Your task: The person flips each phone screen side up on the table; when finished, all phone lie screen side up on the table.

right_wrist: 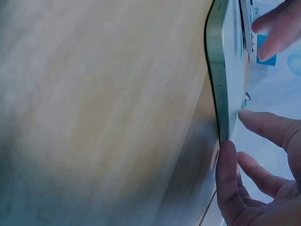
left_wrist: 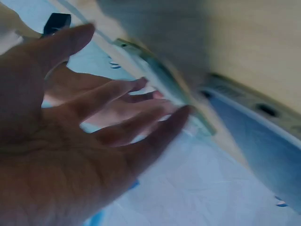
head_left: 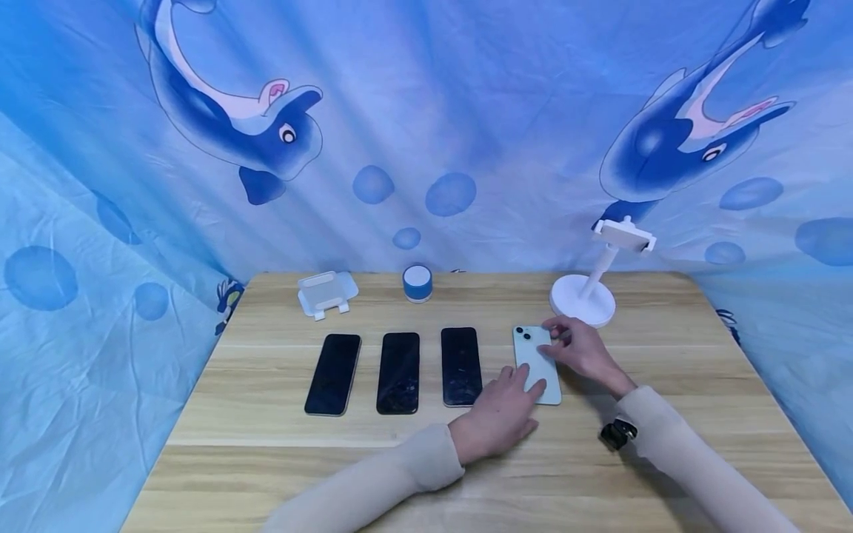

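A pale green phone [head_left: 538, 381] lies back side up on the wooden table, its two camera lenses at the upper left. My left hand [head_left: 498, 414] reaches over its lower left part, fingers spread and fingertips right at its back. In the left wrist view, the left fingers [left_wrist: 160, 136] extend toward the phone's edge. My right hand [head_left: 583, 352] is at its upper right corner. The right wrist view has one right finger [right_wrist: 227, 160] against the phone's corner and the thumb over its back. To the left lies a dark phone [head_left: 461, 366], screen up.
Two more dark phones, one in the middle [head_left: 398, 372] and one at left [head_left: 333, 374], lie in the same row. Behind stand a white folding stand [head_left: 326, 292], a blue-and-white cylinder [head_left: 417, 283] and a tall white phone stand [head_left: 580, 300]. A blue dolphin curtain [head_left: 426, 133] surrounds the table.
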`<action>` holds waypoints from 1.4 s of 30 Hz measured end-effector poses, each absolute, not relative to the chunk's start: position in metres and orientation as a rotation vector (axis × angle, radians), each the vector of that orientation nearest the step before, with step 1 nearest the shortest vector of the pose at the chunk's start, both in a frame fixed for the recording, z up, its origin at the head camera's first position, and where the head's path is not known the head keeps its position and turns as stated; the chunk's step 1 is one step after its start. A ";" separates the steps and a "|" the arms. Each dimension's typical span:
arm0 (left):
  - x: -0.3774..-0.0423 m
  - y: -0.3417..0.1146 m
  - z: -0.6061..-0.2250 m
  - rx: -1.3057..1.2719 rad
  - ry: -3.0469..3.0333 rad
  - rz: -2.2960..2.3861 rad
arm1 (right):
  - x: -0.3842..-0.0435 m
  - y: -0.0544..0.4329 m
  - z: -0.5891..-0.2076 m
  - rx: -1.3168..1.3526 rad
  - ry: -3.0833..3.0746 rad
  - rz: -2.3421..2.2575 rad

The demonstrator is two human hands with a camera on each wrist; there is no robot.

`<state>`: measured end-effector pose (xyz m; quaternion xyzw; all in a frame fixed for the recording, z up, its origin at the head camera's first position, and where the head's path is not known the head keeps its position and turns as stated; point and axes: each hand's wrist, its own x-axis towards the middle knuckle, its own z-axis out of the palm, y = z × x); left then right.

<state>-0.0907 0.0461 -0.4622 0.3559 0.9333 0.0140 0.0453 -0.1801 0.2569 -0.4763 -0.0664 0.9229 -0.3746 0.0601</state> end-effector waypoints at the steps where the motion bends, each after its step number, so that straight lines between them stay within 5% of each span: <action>1: -0.089 0.050 -0.463 1.079 2.857 -0.018 | -0.181 0.258 -0.477 -0.195 2.796 -1.129; 42: -0.094 0.094 -0.471 0.950 3.054 -0.432 | -0.190 0.251 -0.474 -0.110 2.692 -1.110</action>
